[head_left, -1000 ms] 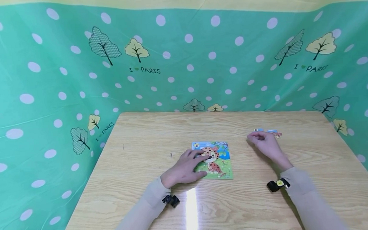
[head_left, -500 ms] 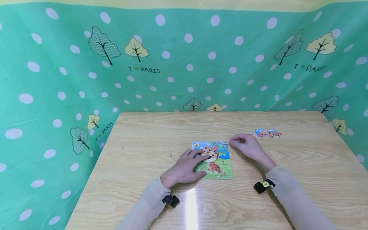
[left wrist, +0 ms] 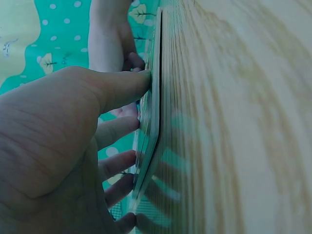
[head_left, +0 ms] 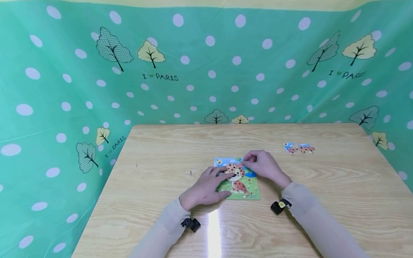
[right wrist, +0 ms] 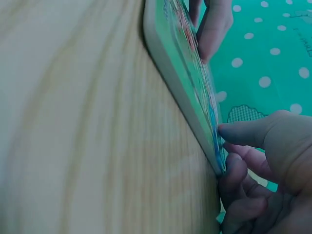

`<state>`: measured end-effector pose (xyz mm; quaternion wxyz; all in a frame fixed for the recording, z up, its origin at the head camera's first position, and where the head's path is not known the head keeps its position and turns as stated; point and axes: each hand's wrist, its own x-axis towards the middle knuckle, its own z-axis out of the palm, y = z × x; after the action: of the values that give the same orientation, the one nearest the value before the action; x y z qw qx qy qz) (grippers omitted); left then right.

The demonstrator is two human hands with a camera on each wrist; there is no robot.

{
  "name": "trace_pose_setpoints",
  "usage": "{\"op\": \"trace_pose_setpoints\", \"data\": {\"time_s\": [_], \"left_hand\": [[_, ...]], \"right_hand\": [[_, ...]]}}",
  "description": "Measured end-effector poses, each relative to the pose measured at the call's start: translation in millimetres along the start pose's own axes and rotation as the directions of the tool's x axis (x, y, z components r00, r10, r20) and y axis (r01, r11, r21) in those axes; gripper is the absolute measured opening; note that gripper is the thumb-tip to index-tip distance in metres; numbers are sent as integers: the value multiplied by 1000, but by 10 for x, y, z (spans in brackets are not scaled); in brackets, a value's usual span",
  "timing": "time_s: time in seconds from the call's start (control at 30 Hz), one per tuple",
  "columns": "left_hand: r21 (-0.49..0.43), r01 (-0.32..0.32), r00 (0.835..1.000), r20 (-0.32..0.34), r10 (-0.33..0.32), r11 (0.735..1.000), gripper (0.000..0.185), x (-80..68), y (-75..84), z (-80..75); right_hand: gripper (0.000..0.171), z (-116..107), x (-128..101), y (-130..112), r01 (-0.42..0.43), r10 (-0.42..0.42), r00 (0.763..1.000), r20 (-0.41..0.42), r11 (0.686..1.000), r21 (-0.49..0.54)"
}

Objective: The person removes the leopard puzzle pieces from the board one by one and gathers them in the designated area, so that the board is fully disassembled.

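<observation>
A small picture puzzle board (head_left: 243,189) with a spotted leopard on green lies flat at the middle of the wooden table (head_left: 332,204). My left hand (head_left: 219,183) rests on the board's left half with straight fingers pressing it down; the left wrist view shows these fingers (left wrist: 127,87) against the board (left wrist: 152,122). My right hand (head_left: 251,161) is at the board's upper right corner, fingers curled, pinching a small puzzle piece against it. In the right wrist view the thumb (right wrist: 241,132) touches the board's face (right wrist: 187,83). The piece is mostly hidden by the fingers.
A few loose puzzle pieces (head_left: 299,148) lie on the table to the back right. A green polka-dot curtain (head_left: 204,68) with tree prints surrounds the table on three sides. Black bands sit on both wrists.
My right hand has moved left from the loose pieces at the back right to the board's upper right corner. My left hand has stayed on the board.
</observation>
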<state>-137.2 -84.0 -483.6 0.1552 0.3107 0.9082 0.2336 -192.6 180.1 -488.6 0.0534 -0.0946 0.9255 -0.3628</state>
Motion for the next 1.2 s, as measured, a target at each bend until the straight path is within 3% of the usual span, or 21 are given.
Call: {"op": "trace_pose_setpoints", "data": {"time_s": [0.53,0.73,1.0,1.2], "left_hand": [[1,5,1000,-5,-5,1000,66,-31,-28,19],[-6,5,1000,-2,-5,1000,66,-13,-4,15],[-8,4,1000,0,-4,1000,65,-9,18,-11],[-10,-5,1000,-1,5,1000,65,-12,24,-28]], "right_hand": [[27,96,60,-140,-93,95,995,18,992,-84],[24,98,65,-146,-61,61,998,8,995,-81],[26,74,67,-89,-22,22,1000,2,1000,2],[30,20,63,-13,28,-28,999,37,1000,11]]}}
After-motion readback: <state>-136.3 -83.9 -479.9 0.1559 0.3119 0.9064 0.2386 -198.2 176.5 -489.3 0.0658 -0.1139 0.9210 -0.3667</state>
